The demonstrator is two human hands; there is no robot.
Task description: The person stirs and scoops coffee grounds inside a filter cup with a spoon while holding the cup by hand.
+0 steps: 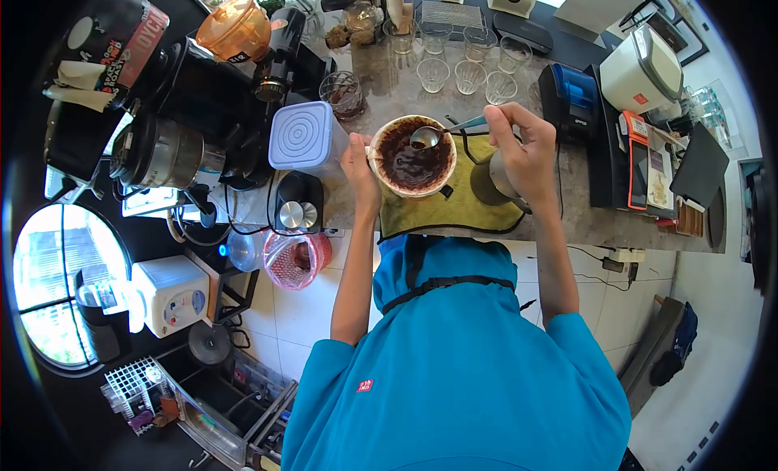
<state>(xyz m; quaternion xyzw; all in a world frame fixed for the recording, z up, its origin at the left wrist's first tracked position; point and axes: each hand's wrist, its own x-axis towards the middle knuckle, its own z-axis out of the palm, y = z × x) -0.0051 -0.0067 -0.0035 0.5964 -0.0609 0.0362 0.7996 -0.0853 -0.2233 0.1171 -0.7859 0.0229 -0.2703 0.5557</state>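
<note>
My left hand (361, 170) is closed on the handle side of a white cup (416, 194), its fingers partly hidden behind the rim. Dark brown liquid with coffee-like grounds (409, 167) fills the cup and streaks its inner wall. In my right hand (523, 143) I pinch a metal spoon (455, 127) by its handle end. The spoon's bowl is over the cup with a little brown liquid in it; whether it touches the surface I cannot tell. Beneath the right hand stands a grey metal pitcher (489, 185), partly covered, on a green cloth (407, 217).
Several clear glasses (471, 77) stand behind the cup. A glass with dark contents (344, 95) and a lidded plastic container (301, 137) are at left, near a coffee grinder (284, 46). A blue-black printer (569, 98) and a card terminal (639, 173) sit at right.
</note>
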